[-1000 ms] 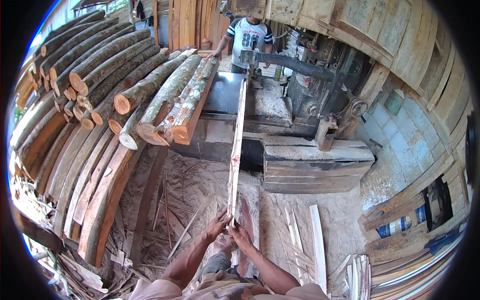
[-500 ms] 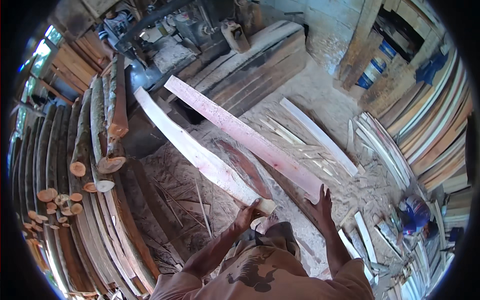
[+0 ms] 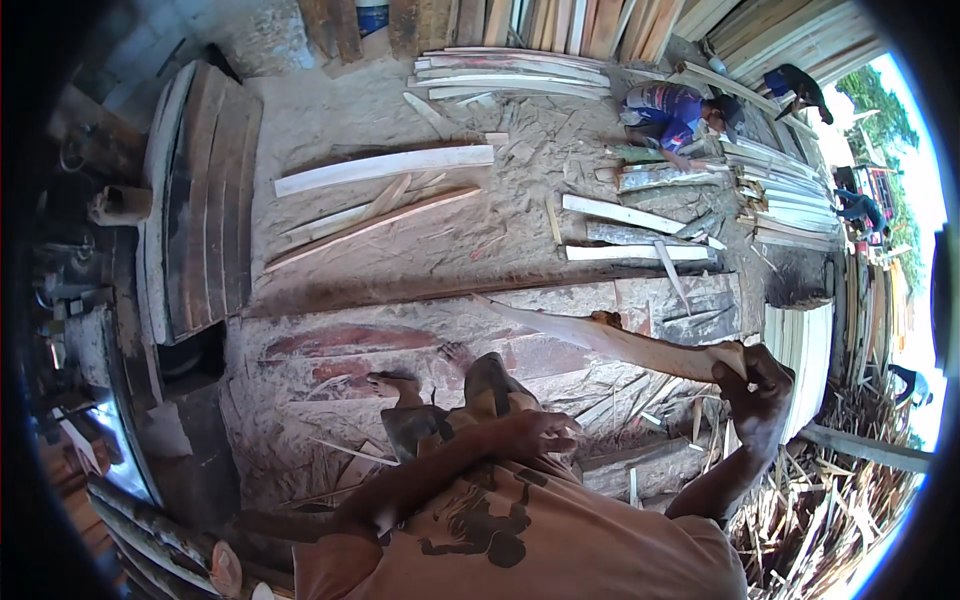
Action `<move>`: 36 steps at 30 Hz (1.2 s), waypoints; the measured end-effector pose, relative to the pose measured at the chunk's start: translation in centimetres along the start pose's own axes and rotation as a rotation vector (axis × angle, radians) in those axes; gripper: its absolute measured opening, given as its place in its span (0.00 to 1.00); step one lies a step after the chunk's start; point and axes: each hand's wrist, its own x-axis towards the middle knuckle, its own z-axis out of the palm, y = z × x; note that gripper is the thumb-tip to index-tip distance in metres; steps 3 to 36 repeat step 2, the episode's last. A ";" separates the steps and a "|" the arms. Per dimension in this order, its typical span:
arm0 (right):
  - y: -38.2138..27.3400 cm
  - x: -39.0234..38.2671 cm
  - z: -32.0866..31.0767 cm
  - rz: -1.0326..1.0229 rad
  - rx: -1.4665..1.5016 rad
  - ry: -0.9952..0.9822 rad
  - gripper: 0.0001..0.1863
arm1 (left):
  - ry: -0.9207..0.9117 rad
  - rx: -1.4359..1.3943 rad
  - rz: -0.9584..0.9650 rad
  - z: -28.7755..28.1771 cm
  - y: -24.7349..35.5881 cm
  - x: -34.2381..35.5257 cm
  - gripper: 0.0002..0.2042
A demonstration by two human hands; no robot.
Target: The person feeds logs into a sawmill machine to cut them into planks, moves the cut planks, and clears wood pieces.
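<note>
A pale, irregular-edged wooden slab (image 3: 640,348) reaches left from my right hand (image 3: 757,395), which grips its thicker end between thumb and fingers. The far end of the slab tapers to a thin tip, and a dark knot shows on its upper edge. In front of my chest is my left hand (image 3: 542,432), its fingers loosely bent and apart, with nothing visible in them. It stays clear of the slab. My bare foot (image 3: 395,387) is on the dusty ground beside red-stained patches.
Beyond lie a white board (image 3: 385,170) and a thin reddish-edged strip (image 3: 375,228). A person in blue (image 3: 665,115) crouches at the far right near stacked boards (image 3: 785,190). A heavy timber bench (image 3: 205,200) stands left, logs (image 3: 170,545) lower left, and scrap wood (image 3: 820,510) lower right.
My view has swung right. My left hand has let go of its slab and come to my chest; my right hand has left the straight board and now holds a slab.
</note>
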 end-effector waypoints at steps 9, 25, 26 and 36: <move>1.8 0.6 1.0 0.282 -0.165 0.116 0.08 | 0.246 -0.207 -0.085 -2.5 -3.7 -3.0 0.28; 1.8 0.6 1.0 0.282 -0.165 0.116 0.08 | 0.246 -0.207 -0.085 -2.5 -3.7 -3.0 0.28; 1.8 0.6 1.0 0.282 -0.165 0.116 0.08 | 0.246 -0.207 -0.085 -2.5 -3.7 -3.0 0.28; 1.8 0.6 1.0 0.282 -0.165 0.116 0.08 | 0.246 -0.207 -0.085 -2.5 -3.7 -3.0 0.28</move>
